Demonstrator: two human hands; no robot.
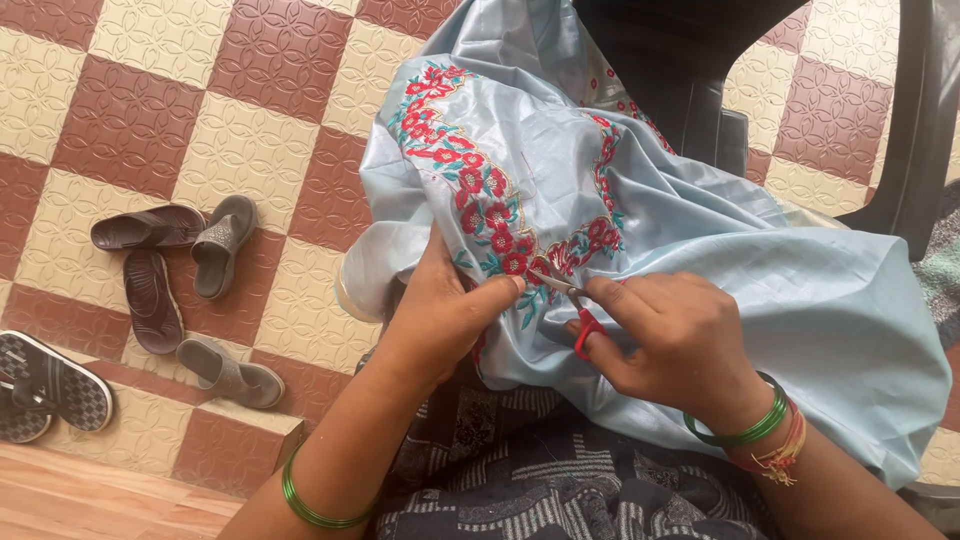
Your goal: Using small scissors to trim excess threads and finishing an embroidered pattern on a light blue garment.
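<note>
The fingers point(600, 290) of the right hand point(665, 340) are clamping together around a small pair of scissors point(572, 305) at the centre of the frame, one finger passing through a red plastic handle loop. The scissors are lying with their long axis slanting from the red handles at lower right up to the thin metal blades at upper left, the tips pointing at the embroidery point(500, 215) and sitting just beside the left thumb. The left hand point(440, 305), just left of centre, is pinching the fabric point(700, 250), its fingers closing together on a fold with the thumb pressing on top.

The fabric is a smooth, glossy pale blue cloth, draping in soft creases over the lap and filling the centre and right of the frame. The embroidery is running in a curved band of raised red flowers with teal leaves. Green bangles point(745, 425) are circling both wrists. At the left of the frame, grey and brown sandals point(185, 285) are lying on a checkered floor point(130, 110) of embossed maroon and cream tiles. A dark plastic chair point(690, 70) is standing at the upper right.
</note>
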